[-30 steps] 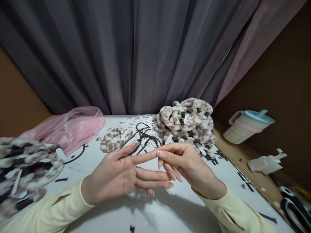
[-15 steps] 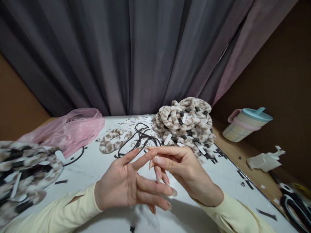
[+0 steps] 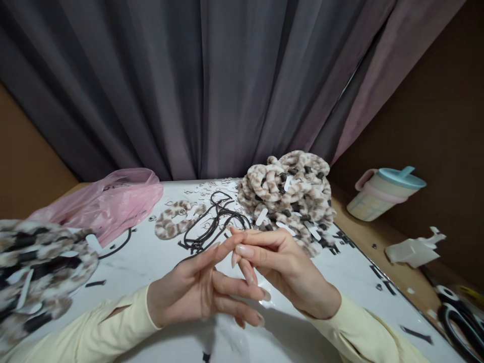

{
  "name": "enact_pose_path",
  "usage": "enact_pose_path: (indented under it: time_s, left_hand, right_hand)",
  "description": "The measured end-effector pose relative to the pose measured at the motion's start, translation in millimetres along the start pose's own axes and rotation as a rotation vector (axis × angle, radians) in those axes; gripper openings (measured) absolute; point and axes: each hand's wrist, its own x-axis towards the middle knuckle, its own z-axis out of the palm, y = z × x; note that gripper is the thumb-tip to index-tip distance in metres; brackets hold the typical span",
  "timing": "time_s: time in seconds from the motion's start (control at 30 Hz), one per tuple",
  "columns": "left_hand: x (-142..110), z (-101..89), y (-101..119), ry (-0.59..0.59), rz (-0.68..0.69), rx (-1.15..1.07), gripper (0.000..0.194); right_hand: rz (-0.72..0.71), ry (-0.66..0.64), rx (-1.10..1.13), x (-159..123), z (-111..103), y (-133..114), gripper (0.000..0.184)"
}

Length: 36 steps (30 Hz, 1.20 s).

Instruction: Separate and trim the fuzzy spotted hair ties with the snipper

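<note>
My left hand [image 3: 196, 290] hovers palm-up over the white table top [image 3: 151, 257], its fingers stretched out to the right and holding nothing. My right hand [image 3: 287, 269] comes in from the right. Its thumb and forefinger are pinched together at the tip of my left forefinger, and I cannot make out whether anything small is between them. Just behind the fingertips lies a tangle of black elastic cords [image 3: 215, 222]. Beside it lies a single fuzzy leopard-print scrunchie [image 3: 172, 224].
A heap of fuzzy leopard-print scrunchies [image 3: 291, 194] sits at the back right, and another heap [image 3: 34, 267] lies at the left edge. A pink plastic bag [image 3: 109, 201] lies back left. On the right ledge are a lidded cup [image 3: 381, 194], a white plastic piece [image 3: 414, 251] and scissors [image 3: 461, 317].
Both hands have drifted slightly left and nearer to me. The right hand's fingers have curled tighter at the left forefinger's tip, and the left fingers have drawn closer together.
</note>
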Motion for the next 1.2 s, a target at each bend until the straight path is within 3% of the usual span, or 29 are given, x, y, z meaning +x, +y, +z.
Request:
enact_pose_path:
  time_s: [0.53,1.2]
  left_hand:
    - [0.8,-4.0,-3.8,-0.034,0.043,0.016,0.035]
    - [1.3,1.0,-2.3,0.005,0.043,0.023,0.035]
  right_hand:
    - [0.042,0.009,0.057,0.0,1.9,0.2,0.019]
    - [-0.026,0.018,0.004,1.7,3.4,-2.1,0.023]
